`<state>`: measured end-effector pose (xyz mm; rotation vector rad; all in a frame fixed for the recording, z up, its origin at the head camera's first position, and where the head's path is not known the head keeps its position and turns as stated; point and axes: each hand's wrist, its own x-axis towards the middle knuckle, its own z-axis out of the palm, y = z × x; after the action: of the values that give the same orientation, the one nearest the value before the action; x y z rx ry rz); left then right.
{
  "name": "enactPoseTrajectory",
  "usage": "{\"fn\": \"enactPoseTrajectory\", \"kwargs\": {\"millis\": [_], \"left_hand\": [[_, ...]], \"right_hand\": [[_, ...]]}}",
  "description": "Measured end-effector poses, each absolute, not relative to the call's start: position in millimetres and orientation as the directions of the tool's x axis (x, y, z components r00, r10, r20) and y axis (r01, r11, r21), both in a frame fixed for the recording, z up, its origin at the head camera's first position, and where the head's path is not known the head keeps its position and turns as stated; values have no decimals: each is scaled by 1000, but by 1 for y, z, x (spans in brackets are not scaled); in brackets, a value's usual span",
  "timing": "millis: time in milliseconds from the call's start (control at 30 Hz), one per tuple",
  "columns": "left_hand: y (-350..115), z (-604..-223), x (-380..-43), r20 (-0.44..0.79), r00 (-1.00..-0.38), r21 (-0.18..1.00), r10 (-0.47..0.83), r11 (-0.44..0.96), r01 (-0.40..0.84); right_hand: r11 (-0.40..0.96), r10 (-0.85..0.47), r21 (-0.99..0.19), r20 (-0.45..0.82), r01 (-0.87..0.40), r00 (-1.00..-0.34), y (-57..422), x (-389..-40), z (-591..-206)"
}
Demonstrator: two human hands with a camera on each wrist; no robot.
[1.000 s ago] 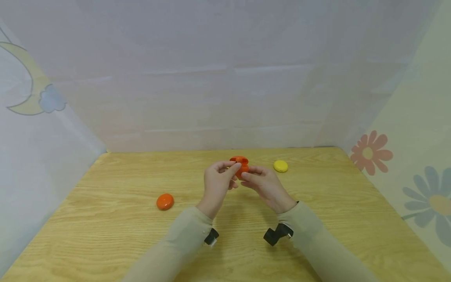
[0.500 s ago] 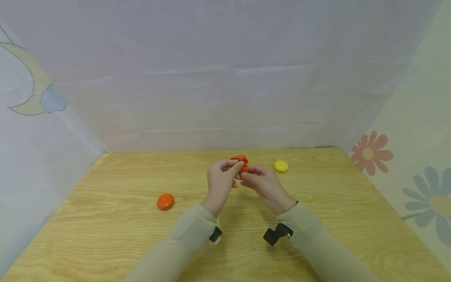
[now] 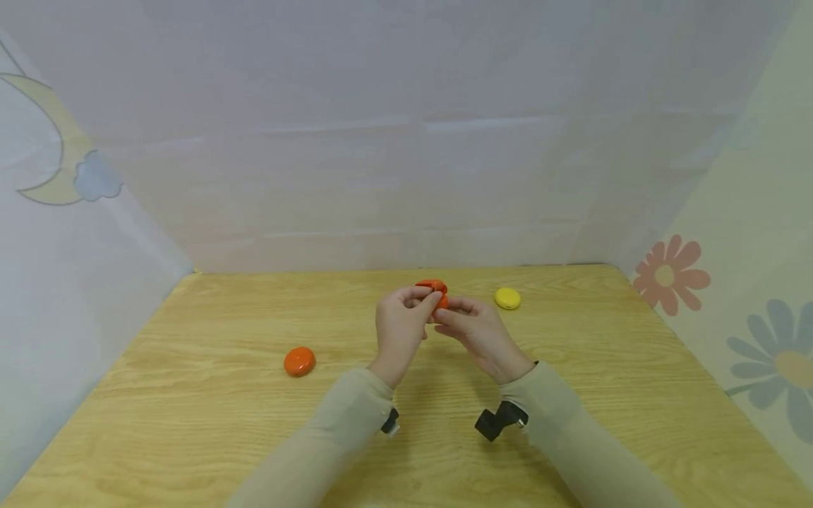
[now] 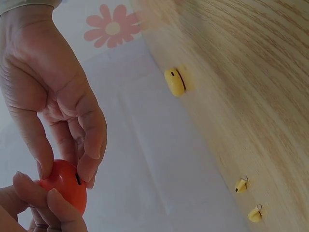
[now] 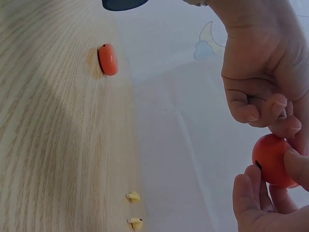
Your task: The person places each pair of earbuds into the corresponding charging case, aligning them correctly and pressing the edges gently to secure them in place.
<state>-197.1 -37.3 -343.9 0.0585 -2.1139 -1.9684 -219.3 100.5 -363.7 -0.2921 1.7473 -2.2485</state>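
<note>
A glossy orange earbud case (image 3: 442,302) hangs above the table between both hands, its lid (image 3: 433,284) raised. My right hand (image 3: 478,331) grips the case's body from the right with thumb and fingers. My left hand (image 3: 400,328) is at the case's opening, its thumb and index finger pinching there. Whether those fingertips also hold an earbud is hidden. In the left wrist view, the rounded underside of the orange case (image 4: 72,188) shows a dark port. Two small yellow earbuds (image 4: 241,184) lie on the tabletop beyond the hands; the head view hides them.
On the wooden table (image 3: 190,423), a second orange case (image 3: 299,361) lies closed to the left. A closed yellow case (image 3: 507,298) sits farther back on the right. Fabric walls (image 3: 406,176) enclose the back and sides.
My left hand has shifted slightly right and turned in towards the case. The orange lid has tilted as the case rotated a little. My right hand has barely moved.
</note>
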Motion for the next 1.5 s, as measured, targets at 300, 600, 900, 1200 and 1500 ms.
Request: {"fn": "enactPoseTrajectory", "kwargs": {"millis": [300, 600, 900, 1200, 1500], "left_hand": [[-37, -344, -197, 167, -963, 983, -211, 109, 147], [-37, -343, -196, 185, -962, 982, -201, 75, 173], [-40, -342, -194, 164, -972, 984, -170, 102, 149], [-42, -341, -192, 180, -972, 980, -151, 108, 165], [-39, -340, -195, 179, -973, 977, -145, 141, 159]], "right_hand": [[-221, -330, -970, -18, 96, -944, 100, -219, -363], [-222, -335, -971, -5, 84, -942, 100, -219, -363], [-223, -353, -972, 10, 74, -935, 103, -218, -363], [-224, -351, -971, -3, 87, -936, 103, -217, -363], [-246, -357, -966, 15, 79, -934, 104, -217, -363]]}}
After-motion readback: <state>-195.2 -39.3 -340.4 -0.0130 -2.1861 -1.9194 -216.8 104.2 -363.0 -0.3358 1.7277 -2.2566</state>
